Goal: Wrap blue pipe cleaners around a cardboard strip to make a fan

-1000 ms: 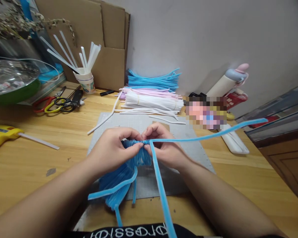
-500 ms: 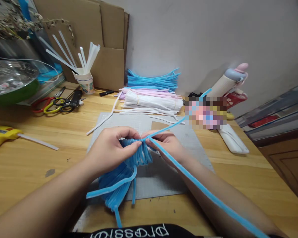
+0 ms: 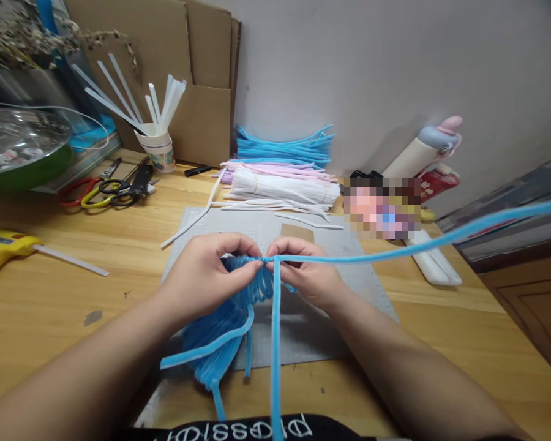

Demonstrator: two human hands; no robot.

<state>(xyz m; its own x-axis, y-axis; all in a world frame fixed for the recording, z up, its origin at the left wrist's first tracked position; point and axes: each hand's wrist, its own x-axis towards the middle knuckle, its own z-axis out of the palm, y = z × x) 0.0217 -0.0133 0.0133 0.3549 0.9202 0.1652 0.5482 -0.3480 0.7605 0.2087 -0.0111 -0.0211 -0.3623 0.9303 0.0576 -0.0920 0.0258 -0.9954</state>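
Note:
A bundle of looped and folded blue pipe cleaners (image 3: pixel 218 334) hangs below my hands, with several loose ends sticking out at the bottom. My left hand (image 3: pixel 213 266) pinches its upper edge between thumb and fingers. Right beside it, my right hand (image 3: pixel 305 269) is closed in a pinch on blue pipe cleaner where strands are twisted together. From that twist one long strand (image 3: pixel 367 258) runs out to the right edge, and another strand (image 3: pixel 276 349) drops straight down toward me. Part of the bundle is hidden behind my left hand.
A grey cutting mat (image 3: pixel 344 318) lies under my hands. Behind it are white pipe cleaners (image 3: pixel 282 187) and blue ones (image 3: pixel 282 147). To the left are scissors (image 3: pixel 92 193), a paper cup (image 3: pixel 158 150) of glue sticks and a yellow glue gun (image 3: pixel 7 248). A bottle (image 3: pixel 413 153) stands at right.
The two long blue strands have swung round: the one pointing up and back now points right, and the one over my right forearm now hangs straight down. Both hands stay nearly in place.

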